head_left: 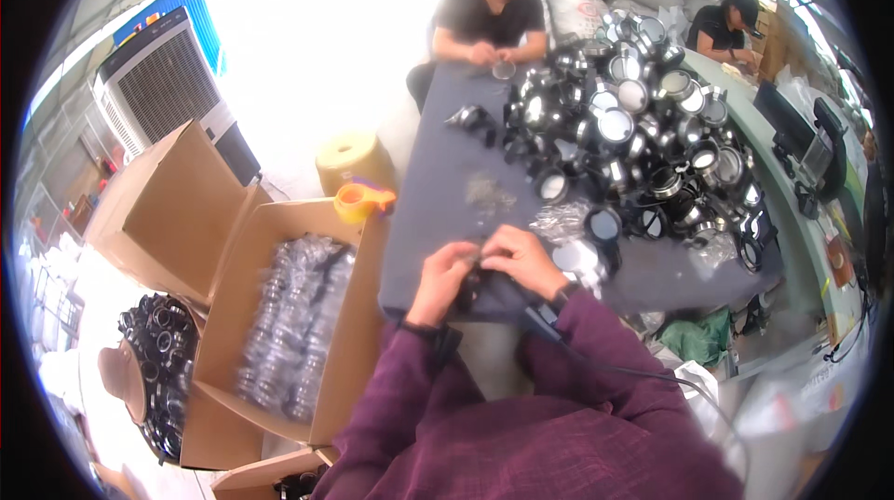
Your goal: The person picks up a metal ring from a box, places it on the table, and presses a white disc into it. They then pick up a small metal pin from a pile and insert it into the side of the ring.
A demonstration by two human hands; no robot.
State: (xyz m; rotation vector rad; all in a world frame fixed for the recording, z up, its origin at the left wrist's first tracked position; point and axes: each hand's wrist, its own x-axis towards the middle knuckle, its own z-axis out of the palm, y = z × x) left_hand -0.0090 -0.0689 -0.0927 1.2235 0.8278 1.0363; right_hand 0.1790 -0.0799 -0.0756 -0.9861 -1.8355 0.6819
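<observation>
Wore a purple garment [521,439] nearest the camera, at six o'clock. Pinched a small dark piece [472,290] over the near edge of the grey table [424,183] between left hand [441,278] and right hand [524,261], with fingertips drawn together; could not make out its form through blur. At twelve, had small loose bits [488,191]; at two, shiny silver parts [562,221]. Farther out, between one and two, faced a heap of black-and-silver round pieces [616,124], probably yet to be handled. At nine, had an open carton [358,314] of clear-wrapped rows [296,323], likely finished work. Seemed partway along, with plenty left.
</observation>
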